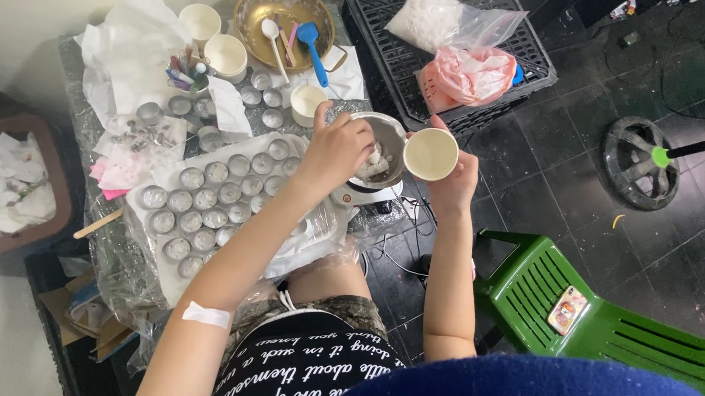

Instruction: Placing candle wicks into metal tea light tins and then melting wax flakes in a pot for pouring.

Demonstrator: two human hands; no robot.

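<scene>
Nearest, a green plastic chair [603, 320] carries a phone [567, 309]; on the desk [116, 250] a white tray [173, 281] holds rows of small round metal cups [207, 202]; the right hand [454, 179] is closed around a paper cup [430, 154], held just beside a small metal pot [383, 147] of white chunks; the left hand [337, 149] reaches into that pot, fingers bunched, though whether it grips anything I cannot tell; farther off, a brass bowl [285, 18] with spoons, and a black crate [448, 58] bearing bags
</scene>
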